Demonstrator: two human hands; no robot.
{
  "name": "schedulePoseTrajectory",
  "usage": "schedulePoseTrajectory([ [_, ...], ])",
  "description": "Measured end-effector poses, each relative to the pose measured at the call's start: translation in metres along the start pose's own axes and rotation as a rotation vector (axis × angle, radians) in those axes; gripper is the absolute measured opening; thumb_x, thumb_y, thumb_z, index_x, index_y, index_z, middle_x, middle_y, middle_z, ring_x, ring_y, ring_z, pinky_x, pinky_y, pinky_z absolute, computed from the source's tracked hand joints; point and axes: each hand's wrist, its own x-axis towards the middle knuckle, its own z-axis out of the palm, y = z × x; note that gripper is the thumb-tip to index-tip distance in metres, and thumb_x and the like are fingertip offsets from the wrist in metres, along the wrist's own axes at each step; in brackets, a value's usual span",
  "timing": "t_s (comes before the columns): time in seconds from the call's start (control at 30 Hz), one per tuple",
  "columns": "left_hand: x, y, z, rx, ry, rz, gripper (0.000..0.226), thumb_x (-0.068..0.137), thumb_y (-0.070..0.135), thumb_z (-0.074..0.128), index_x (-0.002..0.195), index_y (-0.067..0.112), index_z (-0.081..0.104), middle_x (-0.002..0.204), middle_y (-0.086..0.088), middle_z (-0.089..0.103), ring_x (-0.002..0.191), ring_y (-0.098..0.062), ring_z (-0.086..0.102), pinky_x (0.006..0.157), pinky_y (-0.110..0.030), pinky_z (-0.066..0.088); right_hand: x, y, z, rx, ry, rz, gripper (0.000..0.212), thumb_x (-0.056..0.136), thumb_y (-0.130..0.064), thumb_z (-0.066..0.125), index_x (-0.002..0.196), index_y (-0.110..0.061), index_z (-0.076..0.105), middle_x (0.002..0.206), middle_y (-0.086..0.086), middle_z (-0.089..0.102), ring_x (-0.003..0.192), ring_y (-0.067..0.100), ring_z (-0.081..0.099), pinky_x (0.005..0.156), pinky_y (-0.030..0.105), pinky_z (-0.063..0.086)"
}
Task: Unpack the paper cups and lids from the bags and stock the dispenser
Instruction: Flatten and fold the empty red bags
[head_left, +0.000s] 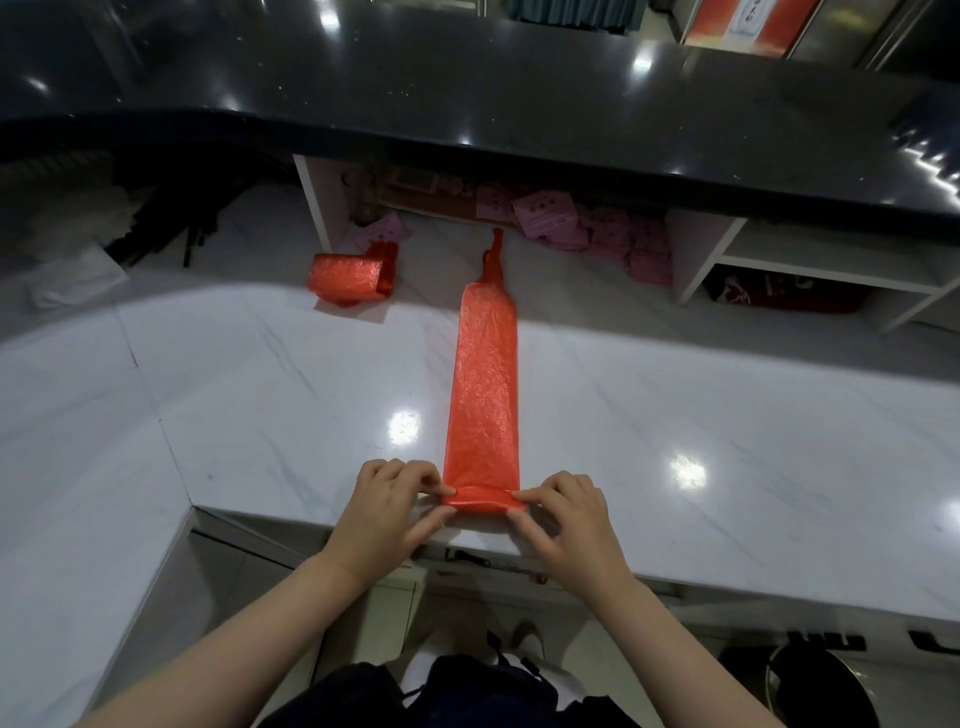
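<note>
Both hands work at the near edge of the white marble table (260, 395), one at each end of a rolled-over fold in a long red plastic bag (485, 384). On the bag's left side, the left hand (392, 501) pinches the rolled end between thumb and curled fingertips; on the bag's right side, the right hand (563, 512) pinches the other end the same way. From that fold the bag lies flat on the table and stretches straight away from the person, its narrow handle pointing at the open shelf under the black counter (519, 104). Left of the bag's far end, well apart from it, sits a second red bag (350, 275), loosely rolled. Just beyond the handle and off to its right, pink packets (571, 223) are heaped in the shelf opening. Farther right of the bag stands a white shelf unit (779, 260) with something red in its lower compartment.
</note>
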Motion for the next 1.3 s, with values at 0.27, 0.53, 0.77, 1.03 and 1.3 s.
schedulePoseTrajectory([
  [0.27, 0.036, 0.003, -0.001, -0.182, -0.132, -0.268, 0.022, 0.092, 0.036, 0.067, 0.092, 0.027, 0.047, 0.065, 0.019, 0.067, 0.063, -0.001, 0.06, 0.064, -0.02, 0.039, 0.033, -0.015, -0.004, 0.048, -0.105, 0.26, 0.051, 0.097, -0.053, 0.048, 0.055, -0.026, 0.054, 0.061, -0.009, 0.05, 0.071, 0.013, 0.047, 0.072, 0.033, 0.035],
  [0.53, 0.052, 0.012, 0.005, -0.001, -0.16, -0.394, 0.016, 0.095, 0.036, 0.061, 0.09, 0.025, 0.05, 0.076, 0.01, 0.071, 0.071, -0.013, 0.061, 0.069, -0.031, 0.04, 0.053, -0.019, -0.003, -0.142, -0.181, 0.282, 0.058, 0.101, -0.053, 0.04, 0.049, -0.027, 0.045, 0.05, -0.007, 0.048, 0.053, 0.009, 0.045, 0.073, 0.032, 0.034],
  [0.77, 0.067, 0.015, -0.002, 0.186, -0.214, -0.287, 0.02, 0.088, 0.033, 0.063, 0.092, 0.02, 0.049, 0.071, 0.009, 0.049, 0.074, -0.018, 0.05, 0.062, -0.034, 0.04, 0.055, -0.021, 0.001, -0.247, -0.118, 0.275, 0.049, 0.098, -0.055, 0.044, 0.059, -0.025, 0.048, 0.059, -0.009, 0.051, 0.06, 0.012, 0.048, 0.076, 0.036, 0.042],
  [1.03, 0.058, 0.01, 0.01, 0.085, -0.161, -0.092, 0.013, 0.09, 0.012, 0.063, 0.092, 0.023, 0.056, 0.086, 0.01, 0.059, 0.087, -0.014, 0.051, 0.085, -0.031, 0.036, 0.049, -0.021, 0.007, -0.09, -0.012, 0.236, 0.019, 0.095, -0.048, 0.057, 0.086, -0.031, 0.061, 0.082, -0.017, 0.056, 0.08, 0.007, 0.048, 0.078, 0.029, 0.037],
  [1.3, 0.039, -0.007, -0.003, -0.025, -0.099, 0.009, 0.028, 0.092, 0.045, 0.055, 0.109, 0.024, 0.061, 0.1, 0.02, 0.063, 0.094, 0.008, 0.04, 0.091, -0.016, 0.03, 0.033, -0.003, -0.009, -0.133, -0.099, -0.028, 0.047, 0.091, -0.064, 0.043, 0.109, -0.028, 0.068, 0.099, -0.012, 0.06, 0.091, 0.009, 0.046, 0.084, 0.026, 0.032],
])
